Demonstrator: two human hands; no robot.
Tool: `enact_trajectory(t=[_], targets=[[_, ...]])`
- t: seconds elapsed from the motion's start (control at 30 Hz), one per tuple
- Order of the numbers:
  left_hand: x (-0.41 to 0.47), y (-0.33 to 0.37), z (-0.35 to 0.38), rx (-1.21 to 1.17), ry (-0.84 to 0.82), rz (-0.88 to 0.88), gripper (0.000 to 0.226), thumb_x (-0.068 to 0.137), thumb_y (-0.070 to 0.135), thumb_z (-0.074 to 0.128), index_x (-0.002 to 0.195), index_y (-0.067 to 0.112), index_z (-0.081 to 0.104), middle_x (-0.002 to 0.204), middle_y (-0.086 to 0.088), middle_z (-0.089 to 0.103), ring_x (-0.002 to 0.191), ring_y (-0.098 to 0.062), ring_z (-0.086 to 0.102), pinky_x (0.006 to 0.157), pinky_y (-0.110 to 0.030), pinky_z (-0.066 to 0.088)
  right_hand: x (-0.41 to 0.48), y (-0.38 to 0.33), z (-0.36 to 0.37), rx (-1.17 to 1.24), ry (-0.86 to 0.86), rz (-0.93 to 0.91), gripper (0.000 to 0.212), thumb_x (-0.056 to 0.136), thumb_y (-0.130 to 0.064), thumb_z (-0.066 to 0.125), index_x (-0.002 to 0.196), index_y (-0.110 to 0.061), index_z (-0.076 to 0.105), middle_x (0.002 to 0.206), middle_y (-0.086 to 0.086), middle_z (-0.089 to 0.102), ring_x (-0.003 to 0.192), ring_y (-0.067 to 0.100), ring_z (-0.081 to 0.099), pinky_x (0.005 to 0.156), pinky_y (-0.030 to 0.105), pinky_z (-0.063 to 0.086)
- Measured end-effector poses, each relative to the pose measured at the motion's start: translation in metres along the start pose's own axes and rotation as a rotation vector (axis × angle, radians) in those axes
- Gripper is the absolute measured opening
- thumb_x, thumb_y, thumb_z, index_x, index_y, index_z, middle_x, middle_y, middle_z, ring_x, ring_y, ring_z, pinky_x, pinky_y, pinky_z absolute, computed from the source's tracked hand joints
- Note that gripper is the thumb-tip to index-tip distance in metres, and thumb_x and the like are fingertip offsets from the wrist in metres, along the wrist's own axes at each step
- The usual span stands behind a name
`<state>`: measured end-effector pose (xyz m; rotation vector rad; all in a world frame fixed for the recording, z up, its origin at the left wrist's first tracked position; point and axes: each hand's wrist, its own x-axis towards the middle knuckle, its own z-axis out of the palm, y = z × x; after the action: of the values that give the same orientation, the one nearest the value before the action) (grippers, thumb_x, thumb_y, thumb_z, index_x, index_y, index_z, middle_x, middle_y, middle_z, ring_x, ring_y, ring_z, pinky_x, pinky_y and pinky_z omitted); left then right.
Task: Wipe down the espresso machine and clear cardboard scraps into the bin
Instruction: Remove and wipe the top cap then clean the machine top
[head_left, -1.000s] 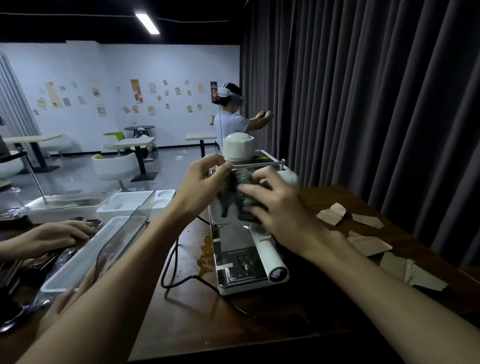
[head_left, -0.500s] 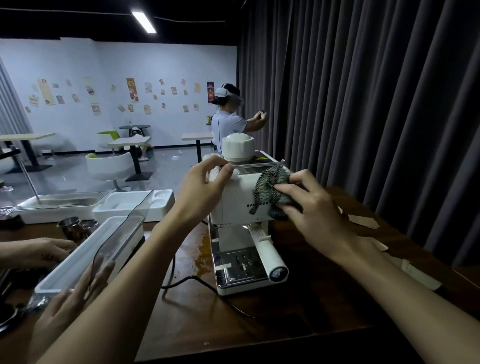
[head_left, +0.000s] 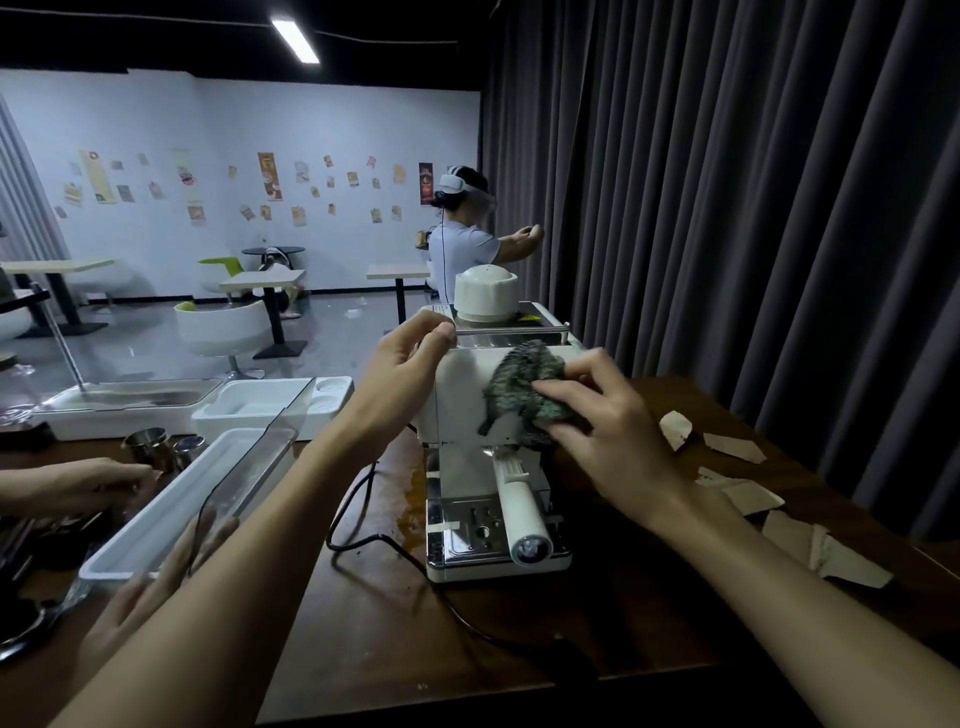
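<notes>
Well to the left of the espresso machine (head_left: 488, 415), another person's hands (head_left: 111, 480) work among dark utensils at the table's (head_left: 363, 639) edge, beside two small steel cups (head_left: 156, 446). Nearer the machine on that side lie long white trays (head_left: 171, 519): one with a clear lid tilted up, holding nothing I can make out, and a moulded white one behind it that also looks bare. A shallow glass-fronted tray further back holds something dark, too dim to name.

The left hand (head_left: 402, 374) is clamped on the machine's upper left corner, thumb and fingers pinching the top edge, bracing it. A black cord (head_left: 374, 540) trails from the machine's left side across the table, past a wet brownish smear by its base.

The right hand (head_left: 602, 421) is closed around a bunched green cloth (head_left: 524, 389), pressing it flat against the upper right of the machine's white front face. The portafilter handle (head_left: 519, 509) juts out below the cloth toward the wearer, its long axis running front to back, so any downward stroke meets it; I'd guess the wiping has to run sideways across the face or go round that handle.

To the right of the machine, the cardboard scraps (head_left: 753, 493) lie scattered in a loose line along the table, well clear of the cloth and untouched. The right hand is plainly the nearer one to them. No bin shows anywhere from here, so that half of the job looks wholly ahead.
</notes>
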<state>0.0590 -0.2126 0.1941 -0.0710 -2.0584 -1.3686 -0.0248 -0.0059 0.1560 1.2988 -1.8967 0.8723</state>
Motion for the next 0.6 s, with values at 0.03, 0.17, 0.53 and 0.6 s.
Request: enact_trajectory(t=[0.03,0.17,0.53,0.6], targets=[[0.0,-0.002,-0.001,0.001,0.0,0.006,0.028,0.097,0.038,0.046,0.089,0.016,0.061,0.084,0.007,0.056,0.082,-0.008,0.048,0.079,-0.032,0.035,-0.004,0.004,-0.002,-0.006,0.037,0.022,0.041,0.073,0.002,0.08,0.113,-0.001,0.068,0.103,0.007,0.05,0.093,0.015,0.054,0.091,0.017,0.047],[0.0,-0.003,-0.001,-0.009,0.001,-0.008,0.032,0.108,0.032,0.039,0.095,0.022,0.066,0.088,0.02,0.064,0.09,0.002,0.056,0.089,-0.025,0.04,-0.005,-0.002,0.005,-0.035,0.07,0.025,0.043,0.069,0.003,0.083,0.11,0.002,0.069,0.097,0.009,0.051,0.087,0.015,0.053,0.087,0.009,0.041],[-0.003,0.0,-0.001,0.041,-0.028,0.046,0.033,0.106,0.032,0.039,0.101,0.003,0.055,0.09,0.0,0.051,0.086,-0.007,0.046,0.08,-0.024,0.037,0.0,-0.013,0.015,-0.092,-0.115,-0.084,0.043,0.074,0.005,0.077,0.115,0.001,0.066,0.11,0.008,0.05,0.097,0.025,0.061,0.096,0.017,0.044],[-0.003,0.0,-0.001,0.054,-0.031,0.036,0.029,0.108,0.026,0.039,0.098,0.002,0.053,0.089,-0.001,0.048,0.082,-0.006,0.044,0.076,-0.022,0.035,-0.008,0.003,0.006,-0.069,-0.003,-0.012,0.043,0.074,0.006,0.077,0.116,0.001,0.066,0.111,0.01,0.05,0.1,0.021,0.057,0.099,0.018,0.043]])
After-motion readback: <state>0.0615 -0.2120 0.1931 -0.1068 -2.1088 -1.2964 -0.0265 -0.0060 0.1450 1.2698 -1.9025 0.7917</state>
